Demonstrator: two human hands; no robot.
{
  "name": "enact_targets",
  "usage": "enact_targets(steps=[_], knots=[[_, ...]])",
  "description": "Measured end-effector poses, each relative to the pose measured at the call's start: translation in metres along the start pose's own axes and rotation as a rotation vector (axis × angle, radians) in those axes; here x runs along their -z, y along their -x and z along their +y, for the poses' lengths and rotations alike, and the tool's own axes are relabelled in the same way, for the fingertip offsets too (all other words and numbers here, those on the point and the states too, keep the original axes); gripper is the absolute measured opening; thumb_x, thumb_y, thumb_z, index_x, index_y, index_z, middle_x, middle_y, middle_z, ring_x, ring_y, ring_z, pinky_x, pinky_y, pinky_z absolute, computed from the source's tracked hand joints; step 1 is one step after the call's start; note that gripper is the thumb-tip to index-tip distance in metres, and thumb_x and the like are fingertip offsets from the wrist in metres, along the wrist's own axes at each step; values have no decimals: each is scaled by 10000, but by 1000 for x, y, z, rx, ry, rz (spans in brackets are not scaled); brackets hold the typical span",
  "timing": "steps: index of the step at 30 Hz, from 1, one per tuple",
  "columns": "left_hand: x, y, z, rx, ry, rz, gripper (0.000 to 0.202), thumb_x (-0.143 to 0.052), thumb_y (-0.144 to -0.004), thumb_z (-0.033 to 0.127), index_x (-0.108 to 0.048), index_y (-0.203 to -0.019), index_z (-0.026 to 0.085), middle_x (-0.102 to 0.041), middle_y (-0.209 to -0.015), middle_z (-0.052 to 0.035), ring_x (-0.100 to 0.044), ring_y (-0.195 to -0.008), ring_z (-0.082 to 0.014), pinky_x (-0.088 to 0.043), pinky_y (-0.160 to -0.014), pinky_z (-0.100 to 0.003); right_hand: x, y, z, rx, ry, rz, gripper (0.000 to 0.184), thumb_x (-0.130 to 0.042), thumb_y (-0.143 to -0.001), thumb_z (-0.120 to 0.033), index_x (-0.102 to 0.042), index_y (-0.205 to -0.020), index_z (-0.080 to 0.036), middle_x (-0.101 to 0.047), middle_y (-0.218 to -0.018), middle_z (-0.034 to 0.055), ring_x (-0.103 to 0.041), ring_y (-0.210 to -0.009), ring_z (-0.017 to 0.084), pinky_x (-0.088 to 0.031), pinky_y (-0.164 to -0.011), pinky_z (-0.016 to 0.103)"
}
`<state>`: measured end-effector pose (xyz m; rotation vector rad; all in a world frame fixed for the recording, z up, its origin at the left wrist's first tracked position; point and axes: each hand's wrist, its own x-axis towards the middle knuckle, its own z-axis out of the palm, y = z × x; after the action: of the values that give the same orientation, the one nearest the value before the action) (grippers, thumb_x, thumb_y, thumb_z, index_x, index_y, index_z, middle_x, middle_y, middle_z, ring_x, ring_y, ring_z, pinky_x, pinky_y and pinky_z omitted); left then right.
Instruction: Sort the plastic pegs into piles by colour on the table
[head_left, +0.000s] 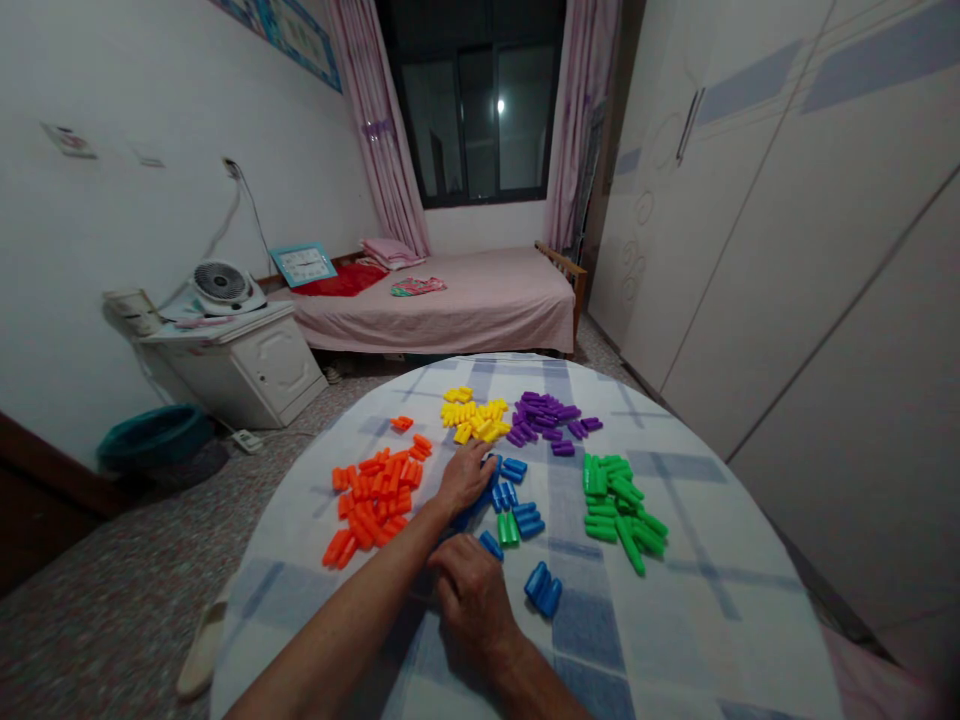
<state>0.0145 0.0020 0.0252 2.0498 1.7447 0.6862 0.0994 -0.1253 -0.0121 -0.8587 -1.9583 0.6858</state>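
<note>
A: Far left, at ten o'clock, you have a dark teal round bin [150,428], then a white panelled cabinet [274,365] bearing a white fan with a round dark grille [223,283].

B: And at twelve?

A: A bed with a pink sheet [487,305], below a dark-framed glass window [480,120].

B: What lies on your round table under a blue-and-white checked cloth [720,620]?

A: Taking its centre as the dial: glossy orange round-ended pieces [386,485] at nine to ten. Your left hand [466,478] reaches out, palm down, over blue tube-like pieces [529,520] near the centre, fingertips by the yellow stubby pieces [476,415] at eleven.

B: Your right hand [480,595] is curled just beside your left forearm. Is either gripping?

A: Cannot tell; the undersides are hidden. Purple slim pieces [544,410] lie at twelve, green long pieces [615,500] at two to three. Beyond, at two, stands a tall white wardrobe [787,250].
</note>
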Motion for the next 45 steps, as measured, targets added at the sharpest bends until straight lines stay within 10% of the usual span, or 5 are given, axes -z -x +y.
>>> enact_targets(steps=[13, 22, 33, 45], knots=[[-3, 2, 13, -170, 146, -267, 423, -440, -875, 461, -649, -1136, 202, -638, -1181, -70, -569, -1125, -188, -427, -1052, -347, 8, -3, -8, 82, -32, 167, 260, -407, -749, -47, -623, -821, -171, -609, -804, 12, -512, -809, 95, -354, -754, 219], [14, 58, -11, 94, 334, 148, 450, -373, -897, 443, -630, -1160, 185, -574, -1289, -66, -512, -1239, -159, -371, -1153, -353, 13, -6, -10, 133, -26, 208, 238, -429, -751, -25, -609, -808, -170, -604, -810, 2, -508, -810, 89, -359, -758, 204], [-6, 98, -31, 77, 218, 214, 434, -372, -908, 442, -623, -1171, 207, -518, -1346, -61, -463, -1278, -175, -349, -1165, -399, 30, -4, -20, 180, 98, 185, 230, -425, -833, -99, -642, -858, -172, -628, -861, 24, -539, -854, 96, -410, -784, 207], [-1, 98, -27, 24, 288, 258, 460, -294, -919, 464, -649, -999, 183, -638, -1004, -61, -571, -985, -133, -445, -935, -283, 122, -24, -16, -516, 118, 292, 380, -431, -788, -323, -644, -1046, -141, -614, -1092, 81, -581, -949, 136, -470, -813, 253]])
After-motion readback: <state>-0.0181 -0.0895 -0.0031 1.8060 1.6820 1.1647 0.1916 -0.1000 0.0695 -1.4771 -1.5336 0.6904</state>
